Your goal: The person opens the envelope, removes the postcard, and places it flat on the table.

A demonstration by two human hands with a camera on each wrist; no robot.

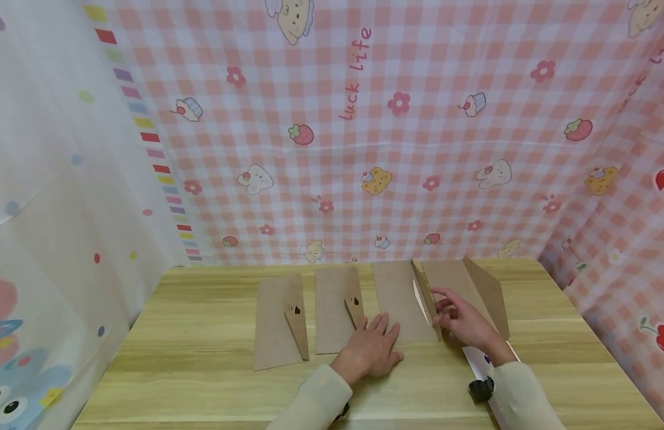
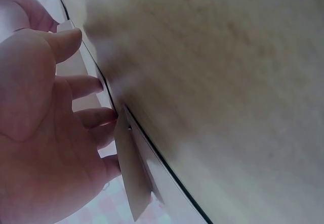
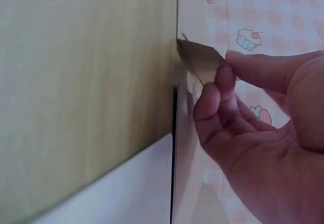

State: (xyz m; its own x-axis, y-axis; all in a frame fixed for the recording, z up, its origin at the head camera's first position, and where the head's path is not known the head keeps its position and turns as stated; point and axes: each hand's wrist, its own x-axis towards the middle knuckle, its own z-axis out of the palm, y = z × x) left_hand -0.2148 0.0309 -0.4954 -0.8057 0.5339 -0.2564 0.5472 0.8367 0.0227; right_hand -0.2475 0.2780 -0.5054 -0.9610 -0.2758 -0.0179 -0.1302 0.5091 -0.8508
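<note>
My left hand point(image 1: 372, 346) rests with fingers spread at the lower left corner of a brown kraft paper envelope point(image 1: 398, 298), partly on the table. My right hand point(image 1: 463, 322) is at that envelope's raised flap point(image 1: 425, 289). In the right wrist view the thumb and fingertips pinch the flap's edge point(image 3: 207, 57). A pale strip shows along the inside of the flap. Left of my left hand lie two more envelopes, the near one point(image 1: 332, 316) and the far one point(image 1: 272, 322), each with a dark mark on its flap. Another envelope point(image 1: 455, 280) with its flap up lies behind my right hand.
A white sheet point(image 1: 476, 361) lies under my right wrist, partly hidden by the sleeve. The wooden table point(image 1: 202, 346) meets a pink checked cloth point(image 1: 332, 149) at its back edge. Cloth also hangs at both sides.
</note>
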